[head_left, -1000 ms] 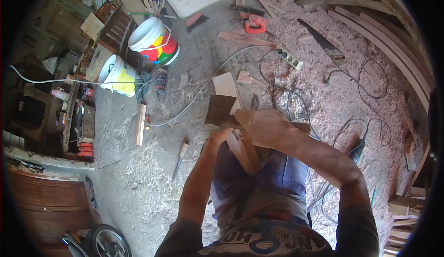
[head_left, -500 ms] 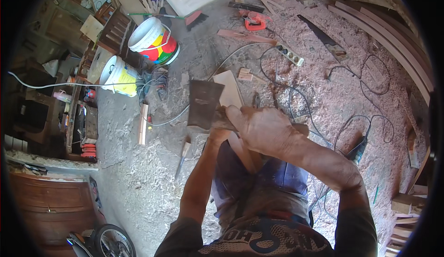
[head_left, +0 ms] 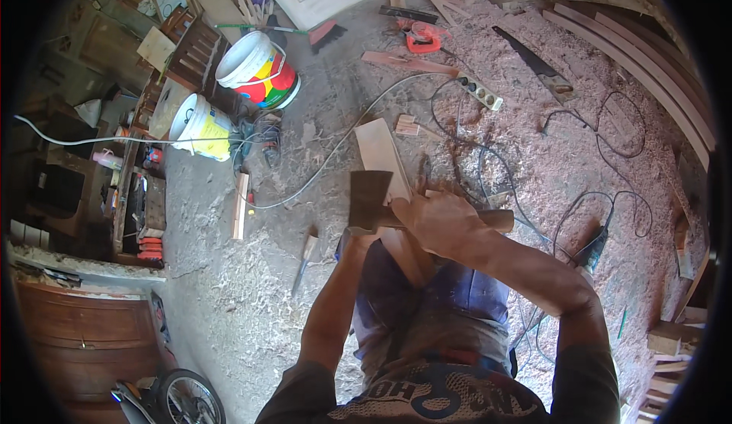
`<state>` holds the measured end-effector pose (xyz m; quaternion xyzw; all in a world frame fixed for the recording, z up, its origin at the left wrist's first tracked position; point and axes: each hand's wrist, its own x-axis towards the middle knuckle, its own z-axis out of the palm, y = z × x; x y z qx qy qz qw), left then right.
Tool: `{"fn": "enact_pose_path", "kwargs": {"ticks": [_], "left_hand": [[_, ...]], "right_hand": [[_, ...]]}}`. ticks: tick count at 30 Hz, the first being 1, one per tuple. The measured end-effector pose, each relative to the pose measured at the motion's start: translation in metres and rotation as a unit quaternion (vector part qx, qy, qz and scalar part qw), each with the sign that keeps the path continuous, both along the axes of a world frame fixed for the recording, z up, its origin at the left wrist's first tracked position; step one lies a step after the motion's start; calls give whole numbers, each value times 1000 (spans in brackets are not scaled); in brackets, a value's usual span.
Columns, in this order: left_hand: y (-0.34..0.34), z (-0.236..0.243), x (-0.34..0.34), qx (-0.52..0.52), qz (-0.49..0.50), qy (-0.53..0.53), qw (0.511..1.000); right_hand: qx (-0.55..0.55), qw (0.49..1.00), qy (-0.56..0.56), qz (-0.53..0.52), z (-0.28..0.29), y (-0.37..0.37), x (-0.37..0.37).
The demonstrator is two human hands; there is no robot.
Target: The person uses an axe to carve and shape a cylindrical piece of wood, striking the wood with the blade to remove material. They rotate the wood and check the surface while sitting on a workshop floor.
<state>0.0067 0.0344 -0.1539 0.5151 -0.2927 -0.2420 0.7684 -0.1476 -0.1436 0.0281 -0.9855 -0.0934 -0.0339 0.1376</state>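
My right hand (head_left: 441,222) is shut on the wooden handle of a hatchet (head_left: 370,200). Its dark blade lies flat over a long pale wooden board (head_left: 379,152). The handle's end sticks out to the right of my fist. The board runs from the sawdust floor toward my lap, between my knees. My left hand (head_left: 357,239) reaches up under the blade and seems to grip the board's edge; the blade mostly hides its fingers.
Two paint buckets (head_left: 258,69) stand at the upper left. A chisel (head_left: 303,260) and a wood strip (head_left: 241,205) lie on the left floor. Cables, a power strip (head_left: 479,91), a handsaw (head_left: 534,62) and curved planks (head_left: 648,58) lie to the right. A wheel (head_left: 187,401) shows at the bottom left.
The hatchet blade came into view and swung down and right onto the board. My right hand stayed about in place, and the board shifted slightly.
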Motion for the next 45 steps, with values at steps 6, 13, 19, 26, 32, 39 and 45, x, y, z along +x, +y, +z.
{"fn": "enact_pose_path", "kwargs": {"ticks": [6,13,19,26,32,39,45], "left_hand": [[-14,-2,39,-113,314,75,940],[-87,111,13,-31,156,-12,987],[-105,140,-30,-163,-50,194,966],[-83,62,0,532,-126,-306,779],[-21,-82,-10,634,-113,-576,503],[-73,-29,3,398,57,-77,912],[-15,15,-29,664,-74,-424,612]], "right_hand": [[194,976,-6,-97,-19,8,-12],[352,912,-38,-208,-48,-30,-24],[492,838,55,-228,-30,-53,-13],[446,830,31,-335,-76,-79,-74],[383,853,70,-347,-140,-64,-143],[359,871,63,-328,-176,-38,-161],[298,898,106,-307,-174,-41,-157]]}}
